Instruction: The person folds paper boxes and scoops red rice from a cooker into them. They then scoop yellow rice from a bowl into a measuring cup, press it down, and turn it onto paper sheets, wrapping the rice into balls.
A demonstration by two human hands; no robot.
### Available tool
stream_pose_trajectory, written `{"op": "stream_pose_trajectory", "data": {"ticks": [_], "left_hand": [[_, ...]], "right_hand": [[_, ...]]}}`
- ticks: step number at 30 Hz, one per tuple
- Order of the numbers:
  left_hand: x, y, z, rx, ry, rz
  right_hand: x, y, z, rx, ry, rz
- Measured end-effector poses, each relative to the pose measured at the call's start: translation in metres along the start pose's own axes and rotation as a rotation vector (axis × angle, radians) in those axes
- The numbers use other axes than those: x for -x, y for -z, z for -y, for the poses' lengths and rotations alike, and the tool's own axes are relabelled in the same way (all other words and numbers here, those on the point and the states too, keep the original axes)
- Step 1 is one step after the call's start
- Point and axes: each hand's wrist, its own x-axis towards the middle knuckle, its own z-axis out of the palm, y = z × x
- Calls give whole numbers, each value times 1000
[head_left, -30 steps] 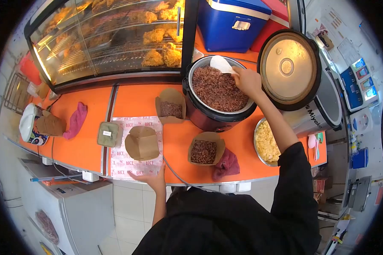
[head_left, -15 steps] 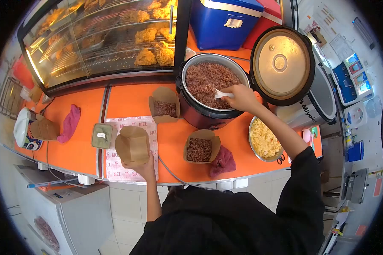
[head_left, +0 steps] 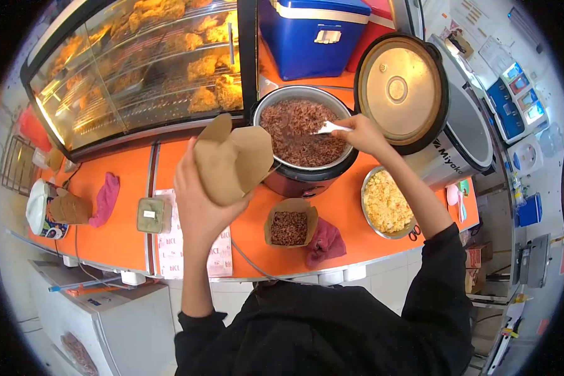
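Note:
My left hand [head_left: 203, 203] is closed around a brown paper food box [head_left: 222, 172], raised and tilted beside the rice cooker [head_left: 301, 182] with its flaps spread. In my right hand [head_left: 362, 135] is a white rice paddle [head_left: 328, 128], its blade in the reddish-brown rice [head_left: 297, 119] inside the cooker. A second paper box [head_left: 290, 214], holding the same rice, stands on the orange counter in front of the cooker. The raised box hides the spot left of the cooker.
Fried chicken fills a glass warmer [head_left: 138, 75] at the back left. A cooler box [head_left: 319, 37] stands behind the cooker, whose neighbour is a large lidded pot [head_left: 448, 156]. A bowl of yellow rice [head_left: 387, 203], a cloth [head_left: 326, 243] and a small container [head_left: 153, 215] lie around.
My left hand has lifted the paper box from over the printed paper, up and right to the cooker. The paddle has shifted slightly within the rice, and the view has moved a little.

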Motion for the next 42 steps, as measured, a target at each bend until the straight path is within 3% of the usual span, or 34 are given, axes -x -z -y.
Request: {"op": "stream_pose_trajectory", "data": {"ticks": [6,9,11,12,14,16,18,19,22,25,31,36,38,42], "left_hand": [[-77,-42,-16,-76,-206,72],[-90,-68,-33,67,-149,57],[-92,-88,-34,244,-56,73],[-89,-98,-34,242,-61,77],[-78,-110,-35,621,4,-74],[-67,-105,-26,518,-1,-76],[-53,-97,-12,645,163,-133],[-44,-89,-4,644,180,-175],[-12,-61,17,656,263,-302],[34,-46,65,503,282,-323],[117,-21,102,347,428,-273],[142,-30,121,347,374,-291],[145,-32,123,385,409,-213],[140,-36,114,373,377,-201]], "right_hand": [[3,65,28,-64,88,-137],[25,77,71,72,233,-227],[39,62,85,661,438,-551],[43,59,84,657,433,-554],[48,57,86,957,710,-821],[55,72,92,918,644,-814],[57,84,98,752,311,-677],[48,85,90,709,260,-639],[1,44,45,767,121,-294],[-38,-11,-1,826,170,-299],[-30,-22,-13,712,277,-250],[-3,-23,-6,597,305,-152],[6,-25,-2,574,315,-141],[23,-23,16,502,222,-24]]}}
